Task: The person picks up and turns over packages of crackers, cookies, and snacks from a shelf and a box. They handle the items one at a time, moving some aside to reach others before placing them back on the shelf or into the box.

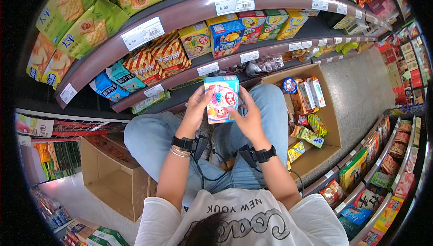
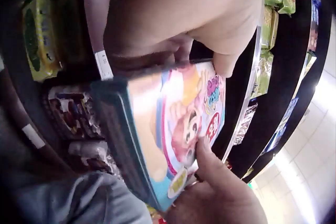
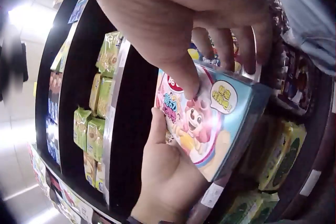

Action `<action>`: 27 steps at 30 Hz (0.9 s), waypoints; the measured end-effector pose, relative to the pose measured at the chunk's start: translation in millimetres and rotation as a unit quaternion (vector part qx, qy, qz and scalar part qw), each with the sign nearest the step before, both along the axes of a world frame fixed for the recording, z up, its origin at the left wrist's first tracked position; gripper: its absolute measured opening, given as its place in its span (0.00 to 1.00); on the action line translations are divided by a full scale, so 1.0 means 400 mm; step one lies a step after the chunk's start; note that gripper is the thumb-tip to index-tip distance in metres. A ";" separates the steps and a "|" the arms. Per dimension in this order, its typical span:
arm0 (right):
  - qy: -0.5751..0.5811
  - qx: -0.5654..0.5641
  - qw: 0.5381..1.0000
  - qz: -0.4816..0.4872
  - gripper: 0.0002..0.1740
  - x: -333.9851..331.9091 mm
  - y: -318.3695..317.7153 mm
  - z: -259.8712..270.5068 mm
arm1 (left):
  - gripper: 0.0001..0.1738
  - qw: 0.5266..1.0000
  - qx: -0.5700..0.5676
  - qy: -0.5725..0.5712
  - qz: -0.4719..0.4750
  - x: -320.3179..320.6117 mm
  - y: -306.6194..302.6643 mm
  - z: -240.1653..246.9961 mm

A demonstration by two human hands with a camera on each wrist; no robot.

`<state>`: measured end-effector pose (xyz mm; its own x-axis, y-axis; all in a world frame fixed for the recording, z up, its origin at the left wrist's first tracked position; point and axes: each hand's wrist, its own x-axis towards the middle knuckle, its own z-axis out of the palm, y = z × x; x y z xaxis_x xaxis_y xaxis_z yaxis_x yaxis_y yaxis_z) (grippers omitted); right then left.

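Note:
A small box with teal sides and a pink and white cartoon front (image 1: 221, 99) is held between both hands above the person's lap. The left hand (image 1: 195, 106) grips its left side, thumb on the front. The right hand (image 1: 251, 118) holds the right side, its thumb pressed on the front face. In the left wrist view the box (image 2: 178, 124) is tilted, with the left hand (image 2: 184, 14) above and the right hand (image 2: 218, 192) below. The right wrist view shows the box (image 3: 197, 113) between the right hand (image 3: 184, 19) and the left hand (image 3: 170, 176).
A carton (image 1: 331, 124) of mixed snack packs stands right of the knees, and another open carton (image 1: 112, 180) stands on the left. Ahead, curved shelves (image 1: 189, 13) carry boxed and bagged snacks. More stocked shelves (image 1: 361, 176) are at the lower right.

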<state>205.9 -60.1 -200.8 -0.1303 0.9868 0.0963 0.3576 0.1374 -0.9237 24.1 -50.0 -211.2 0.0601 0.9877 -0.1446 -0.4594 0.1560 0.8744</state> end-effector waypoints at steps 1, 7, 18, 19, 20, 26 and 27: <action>0.129 -0.036 0.991 0.023 0.36 -0.007 0.007 -0.018 | 0.23 0.999 -0.011 -0.029 0.008 0.007 -0.004 0.007; 0.261 -0.141 0.953 0.062 0.30 -0.004 0.001 -0.026 | 0.23 0.998 -0.022 -0.058 -0.007 0.005 -0.008 0.010; 0.124 -0.060 0.990 -0.041 0.25 -0.064 -0.001 0.035 | 0.35 0.996 0.035 0.061 0.057 0.034 0.005 -0.003; 0.125 -0.038 0.990 -0.049 0.25 -0.078 0.002 0.036 | 0.40 0.995 0.044 0.073 0.057 0.037 0.001 0.001; 0.082 -0.045 0.995 -0.031 0.25 -0.084 0.004 0.044 | 0.42 0.992 0.079 0.069 0.070 0.040 -0.001 0.004; 0.050 0.059 0.993 0.093 0.25 -0.099 0.001 0.039 | 0.41 1.000 0.008 -0.002 -0.021 -0.012 -0.024 -0.005; 0.026 0.078 0.991 0.102 0.25 -0.096 0.001 0.042 | 0.31 1.000 0.006 -0.016 -0.001 -0.013 -0.025 0.002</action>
<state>167.7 -59.7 -183.9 -0.3174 0.9128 0.2571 0.2598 0.3445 -0.9021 18.9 -60.0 -210.2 0.0670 0.9890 -0.1315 -0.4870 0.1475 0.8608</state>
